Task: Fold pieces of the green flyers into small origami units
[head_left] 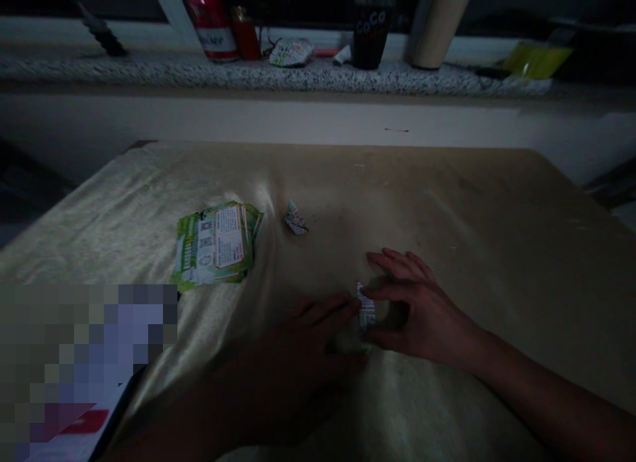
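A small folded paper strip (366, 307), printed with text and some green, lies on the table between my two hands. My left hand (318, 346) is dark in shadow, its fingertips pressed on the paper's left edge and its thumb near the lower end. From the other side, my right hand (422, 309) grips the strip with index finger at the top and thumb at the bottom, its other fingers spread above. Farther back stands a small folded paper piece (295, 219) with a pointed top. To the left lies a stack of green printed flyers (213, 243).
A cream cloth (472, 203) covers the table. At the lower left is a device with a partly blurred screen (84, 422). On the stone sill (163, 71) stand a red can (211, 24), a dark cup (370, 34), a tan cylinder (440, 24) and crumpled paper (291, 52).
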The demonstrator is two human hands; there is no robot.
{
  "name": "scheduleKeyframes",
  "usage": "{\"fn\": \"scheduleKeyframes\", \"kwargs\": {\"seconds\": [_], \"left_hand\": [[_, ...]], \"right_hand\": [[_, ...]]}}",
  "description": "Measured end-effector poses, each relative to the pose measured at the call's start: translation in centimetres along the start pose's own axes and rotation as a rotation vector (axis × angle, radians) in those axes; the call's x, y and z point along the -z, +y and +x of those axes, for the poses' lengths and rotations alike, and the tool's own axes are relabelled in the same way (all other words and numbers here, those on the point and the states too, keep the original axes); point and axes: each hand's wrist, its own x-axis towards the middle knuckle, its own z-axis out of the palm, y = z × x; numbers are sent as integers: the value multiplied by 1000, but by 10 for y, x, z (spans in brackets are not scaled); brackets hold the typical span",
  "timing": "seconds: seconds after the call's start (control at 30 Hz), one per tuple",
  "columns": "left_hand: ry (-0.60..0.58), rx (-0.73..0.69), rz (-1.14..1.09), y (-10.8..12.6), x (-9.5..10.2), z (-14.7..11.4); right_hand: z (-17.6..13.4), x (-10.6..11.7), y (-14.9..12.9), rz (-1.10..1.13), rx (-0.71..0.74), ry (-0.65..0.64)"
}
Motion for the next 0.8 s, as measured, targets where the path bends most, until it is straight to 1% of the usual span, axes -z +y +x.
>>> {"fn": "scheduleKeyframes", "kwargs": {"seconds": [0.17, 0.3, 0.4, 0.53, 0.63, 0.67, 0.73, 0.8], "left_hand": [[-10, -4, -5, -1, 1, 0], [22, -4, -65, -2, 3, 0], [44, 26, -118, -2, 6, 0], [85, 92, -158, -1, 10, 0], [177, 160, -131, -2, 14, 5], [187, 185, -117, -2, 16, 9], [192, 261, -102, -3, 18, 20], [160, 328, -112, -4, 18, 32]], "right_hand": [[-2, 1, -2, -20, 9, -19], [-4, 1, -2, -29, 22, -15], [-6, 0, 0, -25, 32, -26], [-4, 1, 0, 11, 53, -32], [0, 2, -3, 48, 55, -27], [2, 2, -4, 62, 53, -23], [4, 2, -5, 87, 55, -6], [5, 1, -7, 109, 59, 25]]}}
